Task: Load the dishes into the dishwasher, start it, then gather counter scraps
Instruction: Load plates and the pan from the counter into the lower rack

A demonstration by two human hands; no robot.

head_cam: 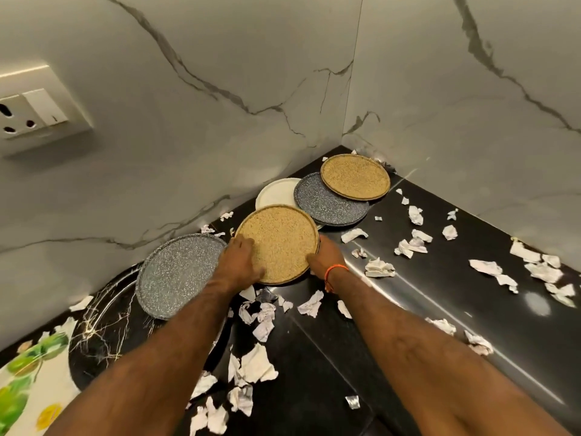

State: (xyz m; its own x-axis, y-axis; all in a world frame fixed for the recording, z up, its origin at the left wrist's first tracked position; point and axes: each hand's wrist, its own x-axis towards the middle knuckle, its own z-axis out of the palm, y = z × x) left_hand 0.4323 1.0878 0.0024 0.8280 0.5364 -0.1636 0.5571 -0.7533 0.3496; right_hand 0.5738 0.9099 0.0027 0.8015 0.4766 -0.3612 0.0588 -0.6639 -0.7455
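A tan speckled plate [278, 243] lies on the black counter [440, 297], and both hands hold it by its rim. My left hand [240, 259] grips the left edge with its fingers on top. My right hand [325, 253] grips the right edge. A grey speckled plate [176, 275] lies to the left, partly on a black marbled plate [103, 335]. Behind are a white plate [275, 191], a dark grey speckled plate [328, 201] and a second tan plate [355, 176], overlapping toward the corner. Crumpled paper scraps [256, 365] litter the counter.
White marble walls meet in a corner [344, 130] behind the plates. A wall socket [31, 111] sits on the left wall. A fruit-patterned plate [28, 388] shows at the bottom left. More scraps [534, 272] lie along the right wall.
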